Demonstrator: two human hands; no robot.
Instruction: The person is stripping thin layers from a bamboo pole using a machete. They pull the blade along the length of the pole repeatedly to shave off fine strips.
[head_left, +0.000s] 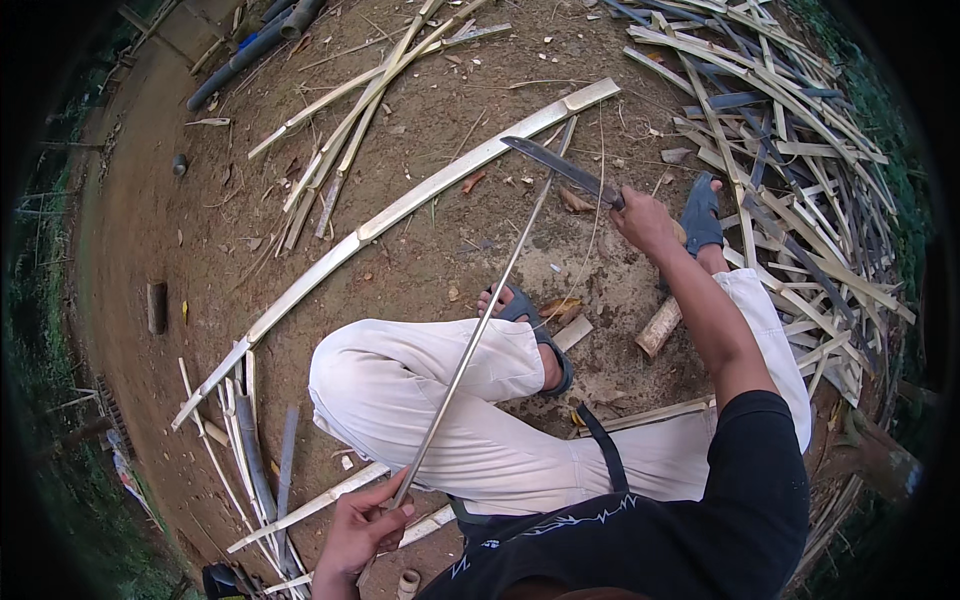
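Note:
My right hand is closed around the handle of a long dark-bladed machete, its tip pointing left. In my left hand, at the lower edge, a thin bamboo strip is pinched between thumb and fingers. The strip slants up and right across my leg, and its far part crosses the blade; whether they touch I cannot tell. Beyond it a long, wide split bamboo length lies on the ground, with the machete's tip over its far right part.
Split bamboo lies in a big heap at right, with looser strips at the far left and more by my left knee. A short bamboo piece sits near my right leg. Dark poles lie far left on bare earth.

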